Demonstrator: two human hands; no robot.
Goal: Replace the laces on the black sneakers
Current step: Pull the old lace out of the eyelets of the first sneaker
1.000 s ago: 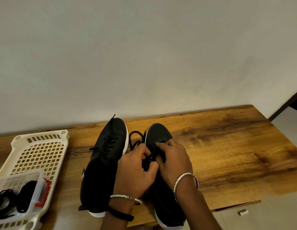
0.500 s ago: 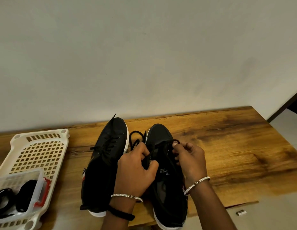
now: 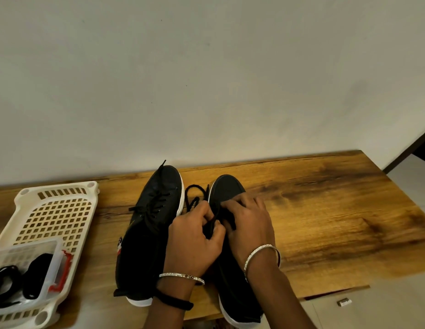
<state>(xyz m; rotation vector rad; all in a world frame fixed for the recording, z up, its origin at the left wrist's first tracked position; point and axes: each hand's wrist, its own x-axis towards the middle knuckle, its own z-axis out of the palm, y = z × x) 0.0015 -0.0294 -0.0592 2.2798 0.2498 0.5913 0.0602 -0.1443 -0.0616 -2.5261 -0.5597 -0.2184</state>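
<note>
Left hand (image 3: 192, 243) and right hand (image 3: 250, 224) both pinch the black lace (image 3: 231, 218) over the right-hand sneaker (image 3: 227, 186), mid-tabletop (image 3: 325, 210) near its back edge. Apparently it's eyelet work, so the next move is drawing the lace through evenly.

On the table (image 3: 325, 222), the left sneaker (image 3: 154, 217) and right sneaker (image 3: 227, 186) lie side by side, toes toward the wall. The left hand (image 3: 192, 243) and right hand (image 3: 252, 224) meet over the right sneaker (a lace (image 3: 212, 225) pinched between them). Left of the shoes sits a basket (image 3: 56, 187), with a container (image 3: 53, 262) of laces (image 3: 37, 276) in its near end.
</note>
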